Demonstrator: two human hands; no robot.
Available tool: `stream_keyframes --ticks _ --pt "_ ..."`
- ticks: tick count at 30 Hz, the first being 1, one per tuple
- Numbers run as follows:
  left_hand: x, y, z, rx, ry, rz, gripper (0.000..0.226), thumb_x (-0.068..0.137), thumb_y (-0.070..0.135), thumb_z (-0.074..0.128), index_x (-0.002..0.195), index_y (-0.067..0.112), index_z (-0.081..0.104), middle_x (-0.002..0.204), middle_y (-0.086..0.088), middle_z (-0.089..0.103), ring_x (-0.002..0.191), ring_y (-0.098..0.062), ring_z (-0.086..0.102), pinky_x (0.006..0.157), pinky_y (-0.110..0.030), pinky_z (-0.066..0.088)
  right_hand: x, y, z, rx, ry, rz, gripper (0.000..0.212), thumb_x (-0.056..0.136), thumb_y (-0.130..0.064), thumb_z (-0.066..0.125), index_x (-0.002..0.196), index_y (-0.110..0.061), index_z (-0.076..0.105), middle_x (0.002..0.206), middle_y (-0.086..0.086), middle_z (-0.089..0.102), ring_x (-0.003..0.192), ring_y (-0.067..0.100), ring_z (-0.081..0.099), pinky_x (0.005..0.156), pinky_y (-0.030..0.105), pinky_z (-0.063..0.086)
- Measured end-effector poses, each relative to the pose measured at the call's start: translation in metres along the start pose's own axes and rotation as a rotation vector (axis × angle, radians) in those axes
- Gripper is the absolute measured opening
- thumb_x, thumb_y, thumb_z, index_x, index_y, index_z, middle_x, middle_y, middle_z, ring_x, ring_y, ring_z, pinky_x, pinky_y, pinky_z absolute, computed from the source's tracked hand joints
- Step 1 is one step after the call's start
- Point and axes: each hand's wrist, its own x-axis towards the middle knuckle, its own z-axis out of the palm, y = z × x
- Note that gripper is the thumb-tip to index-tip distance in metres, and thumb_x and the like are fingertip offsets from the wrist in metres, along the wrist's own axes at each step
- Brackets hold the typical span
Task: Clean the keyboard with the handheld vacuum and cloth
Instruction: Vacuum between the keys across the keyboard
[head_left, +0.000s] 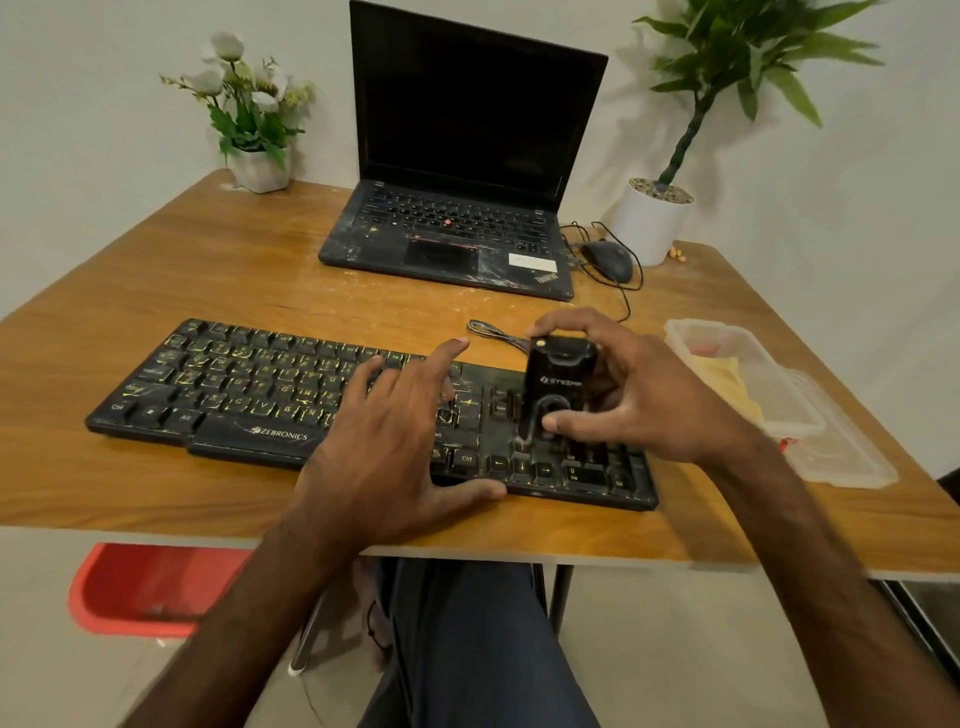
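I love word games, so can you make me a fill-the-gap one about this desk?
The right hand grips the black handheld ____ .
The left hand rests flat on the ____ .
An open ____ stands at the back of the table.
Missing words: vacuum; keyboard; laptop.

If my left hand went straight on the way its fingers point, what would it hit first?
Probably the cable loop just past the keyboard, then the laptop; how high the left hand is, I cannot tell.
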Motion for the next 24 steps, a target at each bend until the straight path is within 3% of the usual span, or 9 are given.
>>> stream_keyframes --ticks 4,9,14,16,20,24 --pt "0.0 0.001 0.0 -0.002 -0.009 0.01 0.118 0.073 0.091 0.043 0.156 0.013 0.012 0.118 -0.002 0.06 0.108 -0.022 0.06 0.114 -0.056 0.033 0.0 0.013 -0.003 -0.273 0.287 0.034 0.07 0.079 -0.02 0.082 0.136 -0.036 0.044 0.113 -0.004 0.067 0.092 0.005 0.07 0.073 0.033 0.062" --pt "-0.001 0.001 -0.001 -0.006 -0.011 -0.001 0.117 0.073 0.091 0.045 0.156 0.016 0.012 0.117 0.0 0.059 0.107 -0.021 0.06 0.114 -0.058 0.033 0.001 0.007 0.001 -0.033 0.105 -0.014 0.071 0.077 -0.016 0.084 0.136 -0.032 0.048 0.117 -0.015 0.062 0.1 0.011 0.069 0.076 0.029 0.061" --pt "0.0 0.001 -0.001 -0.014 -0.01 0.007 0.117 0.073 0.091 0.045 0.156 0.016 0.011 0.119 0.0 0.059 0.109 -0.021 0.059 0.116 -0.055 0.03 0.023 0.016 0.005 -0.358 0.311 0.004 0.07 0.082 -0.02 0.079 0.14 -0.035 0.043 0.123 -0.001 0.065 0.101 0.009 0.067 0.083 0.032 0.06" --pt "0.0 0.001 -0.001 -0.017 -0.006 0.007 0.117 0.073 0.092 0.044 0.156 0.015 0.013 0.118 0.0 0.059 0.108 -0.021 0.059 0.116 -0.054 0.029 0.024 0.015 0.006 -0.258 0.289 -0.008 0.07 0.08 -0.019 0.081 0.139 -0.032 0.045 0.124 -0.003 0.063 0.103 0.009 0.066 0.083 0.033 0.06" --pt "0.0 0.001 0.0 -0.027 -0.006 -0.004 0.116 0.072 0.091 0.046 0.155 0.017 0.014 0.118 0.0 0.059 0.107 -0.02 0.059 0.116 -0.055 0.03 0.005 0.006 0.007 0.055 0.051 -0.02 0.071 0.078 -0.011 0.083 0.136 -0.031 0.047 0.124 -0.002 0.06 0.105 0.016 0.068 0.075 0.033 0.062" --pt "0.001 0.001 -0.001 -0.034 -0.021 -0.003 0.115 0.072 0.092 0.043 0.155 0.018 0.012 0.119 0.0 0.058 0.11 -0.021 0.059 0.117 -0.055 0.029 -0.003 0.011 -0.002 -0.317 0.271 0.013 0.069 0.082 -0.019 0.08 0.138 -0.036 0.044 0.116 -0.004 0.066 0.097 0.01 0.069 0.075 0.036 0.062"
